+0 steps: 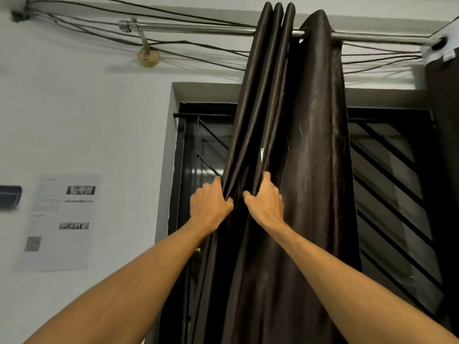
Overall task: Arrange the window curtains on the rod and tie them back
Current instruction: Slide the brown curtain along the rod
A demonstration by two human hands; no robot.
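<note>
Gripping the curtain [310, 145] at mid-frame with left hand [211, 203] and right hand [267, 203], fingers [218, 182] curled into neighbouring pleats and pinching cloth. Hangs bunched from the rod [198, 28] at top centre. Likely to jam on the rod or drag the cables [178, 41] at upper left if yanked sideways; may also slip the pinch, being slick.

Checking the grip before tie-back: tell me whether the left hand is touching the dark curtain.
Touching. The head view shows the left hand pinching a fold of the dark curtain with curled fingers; the right hand grips the neighbouring fold.
</note>
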